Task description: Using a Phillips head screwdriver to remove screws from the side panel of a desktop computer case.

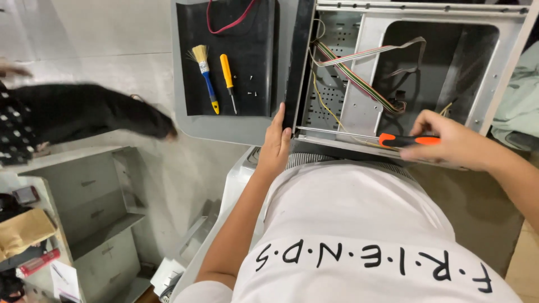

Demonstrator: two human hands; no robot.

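Grey concrete floor lay beneath an opened computer case (415,67) on a table.

Left hand (275,147) gripped the case's black front edge, steadying it; right hand (449,140) clenched one orange-handled screwdriver (393,139) along the lower rail. One brush (205,76) and a second screwdriver (228,81) waited on a black mat (258,84).

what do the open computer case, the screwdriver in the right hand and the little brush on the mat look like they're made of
Open computer case: bare sheet metal, dull silver-grey, with punched vent holes and folded edges.
Screwdriver in the right hand: orange and black handle, probably plastic with rubber grip; thin shiny shaft, likely steel.
Brush: pale yellowish bristles, natural or synthetic unclear; silvery ferrule; glossy blue and yellow handle, probably plastic.
Mat: matte black, perhaps rubber.
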